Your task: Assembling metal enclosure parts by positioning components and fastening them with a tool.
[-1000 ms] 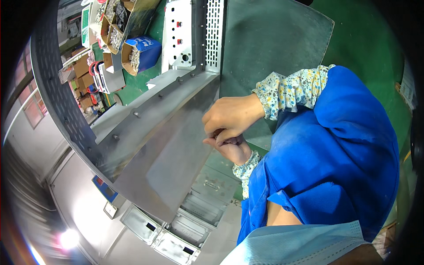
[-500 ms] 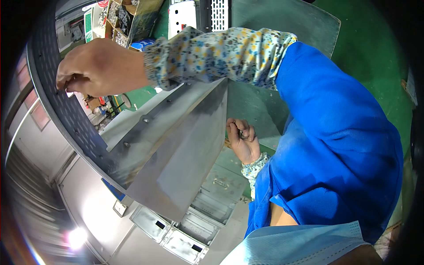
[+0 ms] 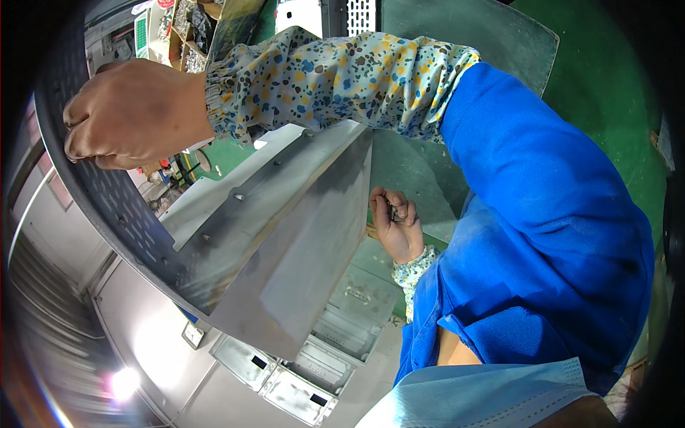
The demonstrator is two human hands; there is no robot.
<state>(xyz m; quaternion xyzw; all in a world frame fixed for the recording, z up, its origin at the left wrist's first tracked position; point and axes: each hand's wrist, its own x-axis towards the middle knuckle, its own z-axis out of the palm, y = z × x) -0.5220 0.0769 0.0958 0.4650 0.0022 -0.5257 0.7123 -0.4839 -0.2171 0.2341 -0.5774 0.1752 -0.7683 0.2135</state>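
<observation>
A large grey sheet-metal panel stands slanted before me, with a dark perforated flange curving along its left side. Over the upper part of this flange, near its outer edge, is my right hand, back toward me and fingers curled down. Its fingertips, and whatever they may pinch, are hidden. Small studs stick up from a strip along the panel. Beside the panel's right edge, my left hand is palm up, with fingers curled round small dark bits too small to name.
Cardboard boxes of small parts stand at the upper left. A flat grey-green sheet lies beyond my right arm. Pale metal housings with dark cut-outs lie below the panel. A wall clock hangs at the lower left.
My right hand has moved left and slightly down, its fingers now folded under out of sight. The panel has shifted slightly. My left hand stays nearly where it was, still curled.
</observation>
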